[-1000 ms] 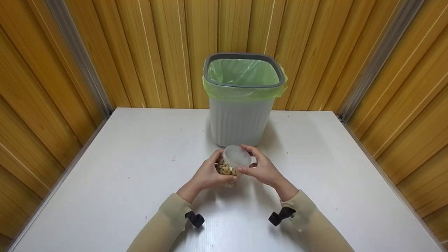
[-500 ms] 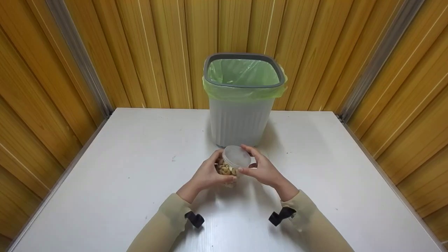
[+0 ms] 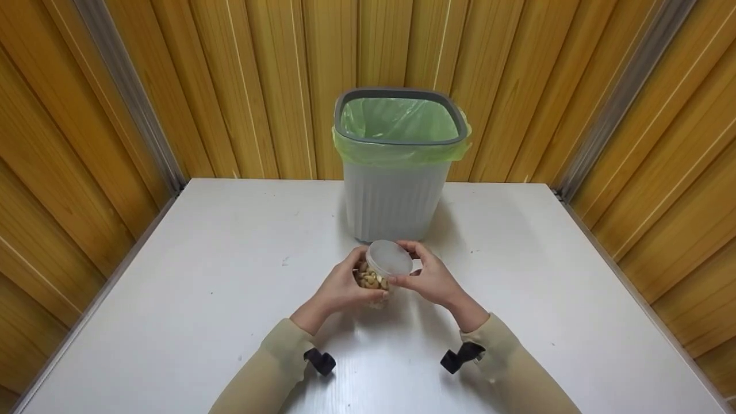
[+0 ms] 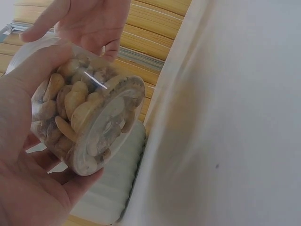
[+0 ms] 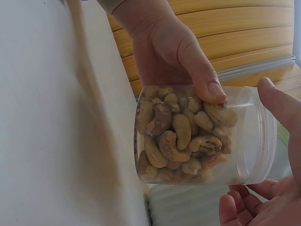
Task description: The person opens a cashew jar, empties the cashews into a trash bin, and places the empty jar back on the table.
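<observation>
Between both hands a clear plastic jar [image 5: 183, 136] of cashew nuts is held tilted above the table, its round translucent lid [image 3: 390, 257] facing up and toward the head camera. My left hand [image 3: 345, 286] grips the jar's body, thumb on the near side and fingers around the far side. With thumb and fingers at opposite edges, my right hand [image 3: 432, 280] holds the lid. In the left wrist view the jar's round base [image 4: 109, 127] points toward the table. The lid sits on the jar's mouth in the right wrist view.
A light grey bin [image 3: 394, 195] with a dark rim and green liner bag [image 3: 397, 152] stands just beyond the hands at the back of the white table [image 3: 241, 253]. Wood-look panels [image 3: 276, 86] enclose the back and both sides.
My right fingertips have shifted very slightly at the lid's edge. The jar and my left hand stay in nearly the same place.
</observation>
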`<state>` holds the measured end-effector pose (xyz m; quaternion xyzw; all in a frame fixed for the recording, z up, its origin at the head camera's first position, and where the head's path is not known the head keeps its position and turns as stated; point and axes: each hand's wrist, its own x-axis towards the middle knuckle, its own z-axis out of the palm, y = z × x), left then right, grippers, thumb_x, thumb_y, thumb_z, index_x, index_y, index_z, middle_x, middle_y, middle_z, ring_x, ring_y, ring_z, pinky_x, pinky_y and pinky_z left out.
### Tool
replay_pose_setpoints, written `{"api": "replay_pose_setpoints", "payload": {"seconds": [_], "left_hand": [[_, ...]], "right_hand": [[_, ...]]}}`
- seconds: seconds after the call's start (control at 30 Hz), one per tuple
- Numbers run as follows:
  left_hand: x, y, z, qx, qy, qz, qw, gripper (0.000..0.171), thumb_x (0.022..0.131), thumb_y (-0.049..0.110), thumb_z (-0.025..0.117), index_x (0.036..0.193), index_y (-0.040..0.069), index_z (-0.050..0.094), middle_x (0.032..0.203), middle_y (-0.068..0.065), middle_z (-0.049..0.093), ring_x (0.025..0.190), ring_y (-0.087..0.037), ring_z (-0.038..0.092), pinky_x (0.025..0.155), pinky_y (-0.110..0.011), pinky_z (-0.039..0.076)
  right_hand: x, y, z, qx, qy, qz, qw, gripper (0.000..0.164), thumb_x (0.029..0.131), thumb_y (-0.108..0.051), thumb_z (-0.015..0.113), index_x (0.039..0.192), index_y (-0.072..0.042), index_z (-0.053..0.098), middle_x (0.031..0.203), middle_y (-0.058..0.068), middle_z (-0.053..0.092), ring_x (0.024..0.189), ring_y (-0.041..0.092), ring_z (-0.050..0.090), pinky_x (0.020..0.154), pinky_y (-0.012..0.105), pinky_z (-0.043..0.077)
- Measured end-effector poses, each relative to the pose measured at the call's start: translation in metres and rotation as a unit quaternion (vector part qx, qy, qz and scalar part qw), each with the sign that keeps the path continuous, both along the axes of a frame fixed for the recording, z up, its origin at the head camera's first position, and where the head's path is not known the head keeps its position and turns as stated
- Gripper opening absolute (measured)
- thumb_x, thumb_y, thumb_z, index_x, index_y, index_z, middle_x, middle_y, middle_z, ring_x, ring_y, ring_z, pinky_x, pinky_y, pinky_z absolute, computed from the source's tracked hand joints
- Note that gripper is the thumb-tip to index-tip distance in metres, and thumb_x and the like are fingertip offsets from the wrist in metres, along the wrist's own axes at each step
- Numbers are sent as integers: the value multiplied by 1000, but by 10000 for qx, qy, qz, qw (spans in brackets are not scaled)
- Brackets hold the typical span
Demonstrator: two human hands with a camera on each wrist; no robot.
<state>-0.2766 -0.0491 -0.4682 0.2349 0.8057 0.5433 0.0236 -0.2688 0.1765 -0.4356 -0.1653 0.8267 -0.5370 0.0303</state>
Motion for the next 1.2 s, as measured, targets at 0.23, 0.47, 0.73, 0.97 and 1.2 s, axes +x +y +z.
{"api": "replay_pose_setpoints", "payload": {"seconds": [0.23, 0.47, 0.73, 0.97, 1.2], "left_hand": [[1, 0, 0, -158, -41, 50, 9999, 84, 77, 26, 91, 146, 15, 46, 138, -9, 60, 119, -26, 58, 103, -50, 50], [2, -1, 0, -148, -44, 46, 9999, 83, 76, 26, 91, 146, 17, 47, 135, -7, 61, 115, -24, 59, 99, -47, 51], [3, -2, 0, -143, -20, 49, 9999, 84, 76, 28, 91, 146, 16, 46, 135, -8, 61, 116, -24, 60, 99, -47, 51], [2, -1, 0, -135, -78, 66, 9999, 85, 76, 29, 92, 147, 17, 46, 137, -7, 60, 118, -24, 59, 101, -48, 51], [1, -1, -1, -119, -64, 31, 9999, 85, 76, 27, 92, 147, 17, 46, 137, -8, 59, 119, -25, 58, 102, -49, 50]], "right_hand": [[0, 1, -1, 85, -42, 86, 9999, 84, 84, -34, 86, 152, -4, 45, 150, 21, 48, 130, 35, 49, 95, 41, 47], [0, 3, -3, -61, -68, 331, 9994, 81, 89, -25, 81, 154, -3, 40, 154, 24, 42, 128, 38, 48, 95, 40, 49], [-1, 3, -3, -34, -26, 428, 9991, 80, 90, -25, 80, 155, -3, 40, 155, 26, 40, 127, 41, 48, 94, 39, 48], [0, 4, -3, 66, 87, 478, 9988, 79, 91, -24, 79, 156, -3, 38, 158, 24, 39, 134, 39, 46, 95, 38, 50], [-1, 5, -3, 57, 46, 559, 9984, 79, 92, -21, 76, 157, -2, 36, 161, 24, 35, 137, 39, 44, 98, 40, 50]]}}
